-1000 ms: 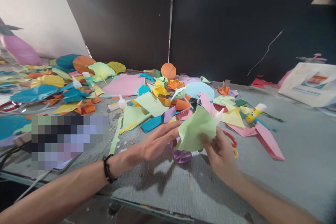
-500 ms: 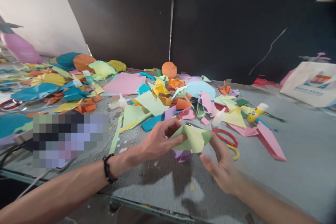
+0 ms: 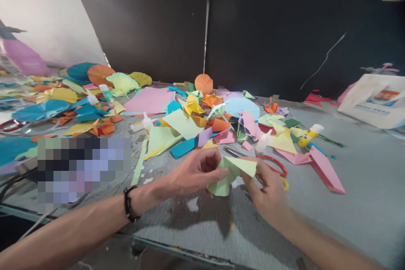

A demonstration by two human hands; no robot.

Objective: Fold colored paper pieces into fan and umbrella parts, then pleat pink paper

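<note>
Leftmost, a pink spray bottle (image 3: 25,57) stands at the far side of paper scraps (image 3: 58,95), and nearer the front lies a blurred-out object (image 3: 84,168). The left forearm reaches over the table's near edge (image 3: 177,253), which slants from the left side of the view down toward the bottom middle; between edge and hands the grey tabletop (image 3: 316,202) shows, partly under shadow.

Next comes the left hand (image 3: 193,173), thumb and fingers closed in a pinch on the left part of a light green paper (image 3: 234,171). That paper is held up in front of the heaped paper pieces (image 3: 190,124), just behind which they crowd close. The right hand (image 3: 268,190) is half curled at the paper's right corner; whether its fingertips grip cannot be told. Just beyond it lie scissors (image 3: 274,159), close to its fingers, and a white glue bottle (image 3: 263,142). Farther right, past a glue stick (image 3: 310,136) and a pink folded strip (image 3: 327,173), grey surface spreads broadly toward a white bag (image 3: 370,105), so sideways room is widest there.

Compared with half a second ago, the green paper's lower flap hangs farther down, the right fingers have drawn in, and more scissor blade shows.
</note>
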